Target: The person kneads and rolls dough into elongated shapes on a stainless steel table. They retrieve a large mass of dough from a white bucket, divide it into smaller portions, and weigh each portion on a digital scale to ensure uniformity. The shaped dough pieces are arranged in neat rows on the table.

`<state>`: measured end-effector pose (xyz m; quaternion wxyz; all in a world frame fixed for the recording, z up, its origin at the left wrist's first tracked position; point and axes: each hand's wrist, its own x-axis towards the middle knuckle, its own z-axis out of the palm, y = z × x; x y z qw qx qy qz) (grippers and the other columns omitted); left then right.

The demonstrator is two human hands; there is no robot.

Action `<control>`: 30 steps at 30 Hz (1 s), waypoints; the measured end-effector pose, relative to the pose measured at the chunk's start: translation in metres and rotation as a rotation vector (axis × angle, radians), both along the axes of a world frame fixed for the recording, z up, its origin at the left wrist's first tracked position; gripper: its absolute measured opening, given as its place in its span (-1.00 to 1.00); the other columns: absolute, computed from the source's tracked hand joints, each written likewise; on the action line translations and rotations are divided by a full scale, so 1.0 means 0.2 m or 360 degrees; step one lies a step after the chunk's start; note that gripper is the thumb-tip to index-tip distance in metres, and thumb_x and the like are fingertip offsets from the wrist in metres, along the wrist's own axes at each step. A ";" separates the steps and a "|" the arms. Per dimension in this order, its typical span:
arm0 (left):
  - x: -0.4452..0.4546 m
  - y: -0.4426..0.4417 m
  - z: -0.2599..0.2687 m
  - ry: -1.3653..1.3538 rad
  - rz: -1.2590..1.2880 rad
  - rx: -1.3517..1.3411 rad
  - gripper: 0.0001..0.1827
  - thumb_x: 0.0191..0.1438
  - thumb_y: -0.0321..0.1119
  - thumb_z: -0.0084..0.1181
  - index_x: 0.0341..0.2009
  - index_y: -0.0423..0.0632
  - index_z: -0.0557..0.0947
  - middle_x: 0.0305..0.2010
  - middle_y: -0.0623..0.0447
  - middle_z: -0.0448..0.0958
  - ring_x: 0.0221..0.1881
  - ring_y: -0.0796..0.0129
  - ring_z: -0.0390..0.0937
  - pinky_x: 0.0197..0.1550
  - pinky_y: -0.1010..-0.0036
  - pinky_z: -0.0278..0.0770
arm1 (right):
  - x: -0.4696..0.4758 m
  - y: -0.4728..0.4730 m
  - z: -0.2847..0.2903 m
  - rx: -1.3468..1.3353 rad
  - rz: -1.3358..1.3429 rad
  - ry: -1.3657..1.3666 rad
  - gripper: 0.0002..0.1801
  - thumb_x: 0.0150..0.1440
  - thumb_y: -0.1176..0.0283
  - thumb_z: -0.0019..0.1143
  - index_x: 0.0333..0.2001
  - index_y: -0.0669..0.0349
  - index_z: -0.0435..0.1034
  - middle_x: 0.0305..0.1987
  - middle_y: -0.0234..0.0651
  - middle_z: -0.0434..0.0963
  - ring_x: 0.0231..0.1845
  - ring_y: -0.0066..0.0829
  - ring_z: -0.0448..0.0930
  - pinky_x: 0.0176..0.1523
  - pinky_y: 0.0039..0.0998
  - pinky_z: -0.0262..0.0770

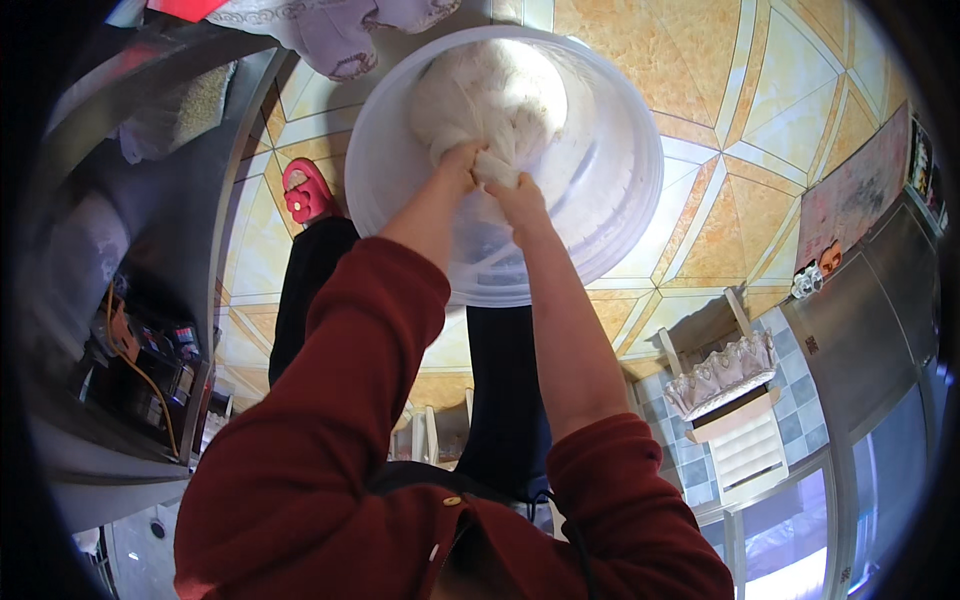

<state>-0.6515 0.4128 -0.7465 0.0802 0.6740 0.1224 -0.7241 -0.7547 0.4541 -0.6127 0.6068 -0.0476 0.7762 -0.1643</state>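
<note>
A bulging white bag [491,86] lies against the far side of a large translucent plastic tub [607,217] on the floor before me. Its material, cloth or plastic, is hard to tell, and what fills it is hidden. The bag's neck [496,169] is gathered and twisted towards me. My left hand [459,163] grips this neck on its left side, with the fingers partly hidden. Close beside it, my right hand [521,202] pinches the near end of the twisted material. Both hands are inside the tub's rim, above its base.
A red slipper [306,191] with a flower is on my foot left of the tub. A dark shelf unit [187,142] holding bags runs along the left. Cloth with a lace edge [330,37] hangs near the tub's far left rim. Patterned tiles [690,217] surround it; a chair [720,375] stands at right.
</note>
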 end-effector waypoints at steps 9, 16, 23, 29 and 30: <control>0.09 0.03 0.24 0.0246 0.0232 -0.0111 -0.79 0.10 -0.31 0.09 -0.17 -0.07 0.51 -0.28 0.01 0.55 -0.29 0.22 0.54 -0.23 0.30 0.55 | -0.08 -0.37 -0.26 0.0453 0.0523 -0.0629 0.05 -0.15 -0.07 0.38 0.19 0.47 0.09 -0.01 0.06 0.49 -0.25 -0.26 0.61 -0.16 -0.30 0.56; 0.02 -0.05 0.50 0.0362 0.0185 -0.0168 -0.64 0.03 -0.13 0.20 -0.16 -0.08 0.53 -0.19 0.00 0.55 -0.23 0.21 0.54 -0.11 0.21 0.52 | -0.02 -0.15 -0.47 0.0129 0.0185 -0.0316 -0.45 -0.07 0.12 0.34 -0.14 0.36 0.47 -0.26 -0.13 0.60 -0.24 -0.30 0.61 -0.24 -0.29 0.53; 0.03 -0.27 0.32 0.0220 -0.0607 0.0132 -0.49 -0.10 0.00 0.33 -0.18 -0.12 0.57 -0.22 -0.07 0.59 -0.24 0.11 0.56 -0.07 0.19 0.52 | 0.07 -0.13 -0.29 -0.0118 0.0638 -0.0018 -0.50 -0.12 0.13 0.25 -0.21 0.33 0.53 -0.21 0.07 0.60 -0.11 -0.01 0.61 -0.05 -0.19 0.51; -0.02 -0.31 0.00 0.0003 -0.1069 -0.0010 -0.59 -0.14 -0.05 0.33 -0.38 -0.13 0.58 -0.38 -0.06 0.55 -0.39 0.17 0.52 -0.30 0.23 0.50 | 0.08 -0.09 -0.05 -0.0007 0.0096 -0.0419 -0.58 -0.10 0.31 0.22 -0.18 0.37 0.50 -0.37 -0.25 0.57 -0.40 -0.40 0.56 -0.28 -0.35 0.47; -0.08 -0.31 -0.02 -0.0122 -0.1113 -0.0097 -0.62 -0.14 -0.06 0.32 -0.42 -0.12 0.58 -0.41 -0.06 0.54 -0.41 0.18 0.51 -0.33 0.24 0.49 | 0.06 -0.08 0.05 0.0001 0.0070 -0.0543 -0.59 -0.10 0.33 0.22 -0.18 0.37 0.50 -0.38 -0.27 0.56 -0.41 -0.42 0.55 -0.29 -0.36 0.47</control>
